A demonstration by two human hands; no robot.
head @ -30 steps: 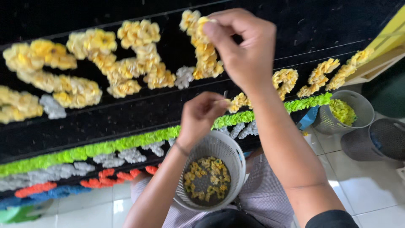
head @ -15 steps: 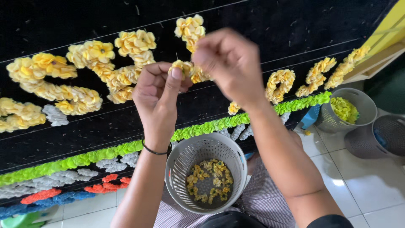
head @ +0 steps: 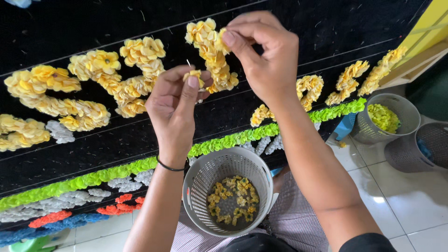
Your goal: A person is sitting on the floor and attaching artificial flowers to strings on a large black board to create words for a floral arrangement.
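We see left hand [head: 175,105] pinching a small yellow flower [head: 195,75]; right hand [head: 266,56] pinched on yellow flower cluster [head: 212,56] at 12 o'clock on black board [head: 326,28]. Grey basket [head: 196,186] at 6; green-filled basket [head: 405,103] at 3.

This looks like a craft workshop for flower boards. A big black board [head: 116,144] is pinned with rows of yellow paper flowers [head: 140,51], a green strip [head: 233,139], and white, orange and blue bits. Plastic baskets [head: 224,168] of loose flowers sit on a white tiled floor [head: 401,200].
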